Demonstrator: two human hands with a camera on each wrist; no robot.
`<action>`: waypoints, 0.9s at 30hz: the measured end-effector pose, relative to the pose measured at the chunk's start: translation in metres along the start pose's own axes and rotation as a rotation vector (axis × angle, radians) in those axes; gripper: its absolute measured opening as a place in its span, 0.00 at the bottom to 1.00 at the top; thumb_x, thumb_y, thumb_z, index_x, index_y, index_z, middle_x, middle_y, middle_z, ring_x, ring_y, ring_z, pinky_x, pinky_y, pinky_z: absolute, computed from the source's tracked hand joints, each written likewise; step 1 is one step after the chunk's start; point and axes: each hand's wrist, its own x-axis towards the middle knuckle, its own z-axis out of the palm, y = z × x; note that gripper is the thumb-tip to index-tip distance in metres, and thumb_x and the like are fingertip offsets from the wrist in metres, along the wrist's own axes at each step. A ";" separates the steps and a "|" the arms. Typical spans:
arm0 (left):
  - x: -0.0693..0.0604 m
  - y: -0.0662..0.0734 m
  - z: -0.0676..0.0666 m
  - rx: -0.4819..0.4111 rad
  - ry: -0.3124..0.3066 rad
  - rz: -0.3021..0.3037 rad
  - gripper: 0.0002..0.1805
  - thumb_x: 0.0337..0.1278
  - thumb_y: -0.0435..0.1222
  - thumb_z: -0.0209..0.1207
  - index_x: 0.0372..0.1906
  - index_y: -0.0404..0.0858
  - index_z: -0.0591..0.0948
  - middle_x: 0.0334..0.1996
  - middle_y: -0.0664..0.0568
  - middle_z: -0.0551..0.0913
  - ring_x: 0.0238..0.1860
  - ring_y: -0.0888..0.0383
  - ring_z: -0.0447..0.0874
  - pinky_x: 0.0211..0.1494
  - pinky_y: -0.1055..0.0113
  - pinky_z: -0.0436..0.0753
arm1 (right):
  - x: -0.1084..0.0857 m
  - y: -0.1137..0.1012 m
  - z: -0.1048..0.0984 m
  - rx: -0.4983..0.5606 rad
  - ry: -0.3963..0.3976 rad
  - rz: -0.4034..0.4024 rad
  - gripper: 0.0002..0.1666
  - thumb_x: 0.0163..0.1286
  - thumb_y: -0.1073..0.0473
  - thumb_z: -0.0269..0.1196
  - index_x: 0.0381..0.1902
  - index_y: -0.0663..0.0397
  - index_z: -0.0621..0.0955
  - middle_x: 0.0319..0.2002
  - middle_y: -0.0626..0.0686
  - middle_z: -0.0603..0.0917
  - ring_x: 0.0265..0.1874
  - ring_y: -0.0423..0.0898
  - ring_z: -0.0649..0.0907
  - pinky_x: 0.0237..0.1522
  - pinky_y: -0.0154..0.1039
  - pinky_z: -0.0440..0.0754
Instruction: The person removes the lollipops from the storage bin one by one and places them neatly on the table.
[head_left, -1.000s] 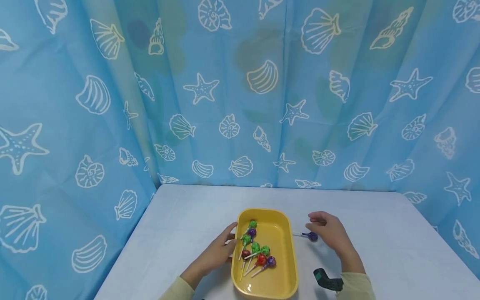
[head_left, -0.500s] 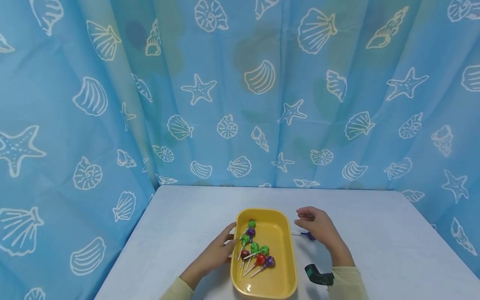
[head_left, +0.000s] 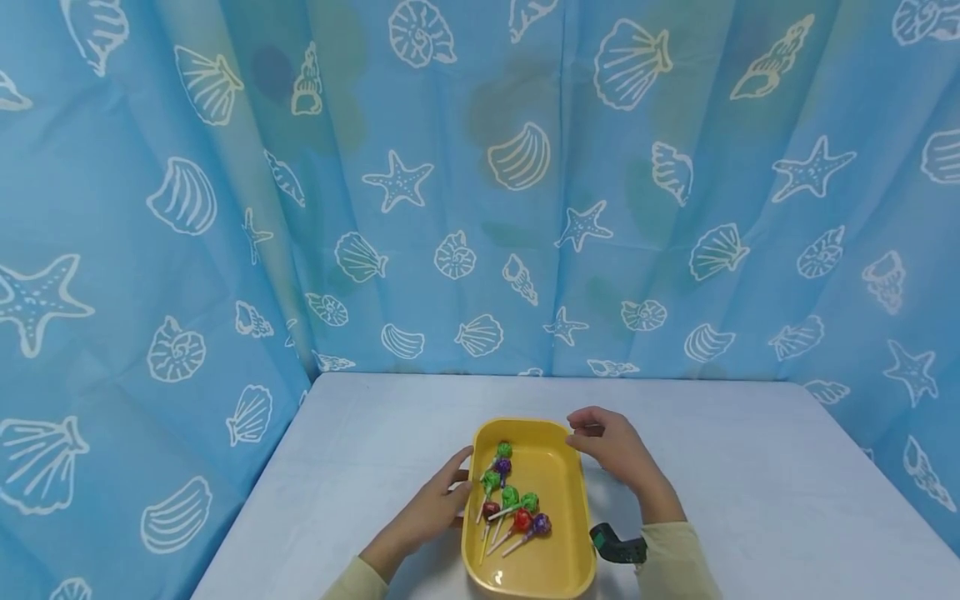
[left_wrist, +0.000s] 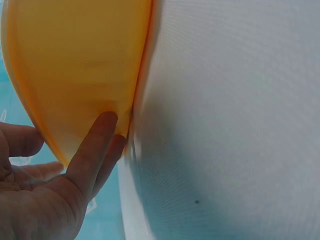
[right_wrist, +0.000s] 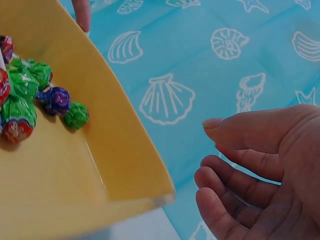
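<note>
A yellow tray (head_left: pixel 566 533) holds several lollipops (head_left: pixel 510 497) in green, purple and red wrappers, lying toward its left side. My left hand (head_left: pixel 431 504) is at the tray's left side. In the left wrist view, two fairly straight fingers (left_wrist: pixel 92 152) touch the tray's outer wall (left_wrist: pixel 80 55), with the thumb by the rim. My right hand (head_left: pixel 611 446) hovers by the tray's far right corner. The right wrist view shows its fingers (right_wrist: pixel 240 180) loosely bent, apart from the tray and holding nothing. The purple lollipop right of the tray is hidden behind this hand.
A white cloth (head_left: pixel 375 425) covers the table. A blue curtain (head_left: pixel 450 208) with shell prints hangs behind it and along its sides. A black camera mount (head_left: pixel 618 546) sticks out from the right wrist, beside the tray's right rim.
My right hand has moved left to the tray's far right corner, and its hand and wrist now cover the purple lollipop on the table. My left hand and the tray stay put.
</note>
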 end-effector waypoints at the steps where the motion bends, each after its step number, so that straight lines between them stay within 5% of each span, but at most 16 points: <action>1: 0.000 0.001 0.000 0.001 0.001 0.001 0.32 0.78 0.36 0.47 0.81 0.42 0.55 0.68 0.30 0.68 0.59 0.36 0.79 0.44 0.54 0.90 | 0.001 -0.001 0.001 0.000 -0.001 -0.006 0.20 0.67 0.61 0.69 0.55 0.63 0.81 0.47 0.55 0.85 0.48 0.51 0.83 0.57 0.53 0.84; 27: -0.001 0.000 0.000 0.008 -0.002 0.012 0.32 0.78 0.35 0.47 0.81 0.42 0.55 0.68 0.30 0.68 0.59 0.36 0.79 0.45 0.54 0.90 | 0.011 -0.018 0.033 0.070 -0.147 -0.131 0.17 0.66 0.65 0.68 0.51 0.66 0.82 0.47 0.61 0.84 0.46 0.51 0.83 0.52 0.50 0.86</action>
